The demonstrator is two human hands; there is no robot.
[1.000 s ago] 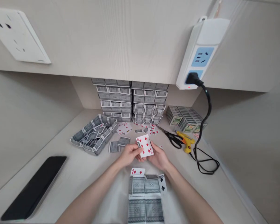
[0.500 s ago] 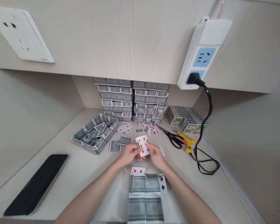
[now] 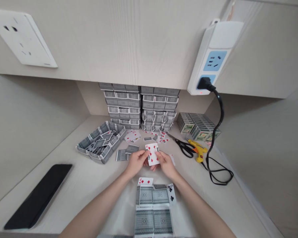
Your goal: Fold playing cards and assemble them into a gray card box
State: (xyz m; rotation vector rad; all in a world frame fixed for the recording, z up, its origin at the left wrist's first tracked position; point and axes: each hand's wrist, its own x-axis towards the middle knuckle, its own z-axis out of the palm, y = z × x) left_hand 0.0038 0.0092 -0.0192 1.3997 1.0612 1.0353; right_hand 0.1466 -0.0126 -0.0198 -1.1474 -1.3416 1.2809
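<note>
L hand (image 3: 136, 162) & R hand (image 3: 167, 165) pinch diamonds card (image 3: 153, 154) by opp sides, prob for control; face-down cards (image 3: 152, 213) sit close, prob for reach. Neither grip's loose.

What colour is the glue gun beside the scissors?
The glue gun is yellow with an orange part, best seen in the head view.

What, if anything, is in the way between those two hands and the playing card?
Nothing visible: the left hand and right hand both hold the diamonds card, one at each side.
</note>
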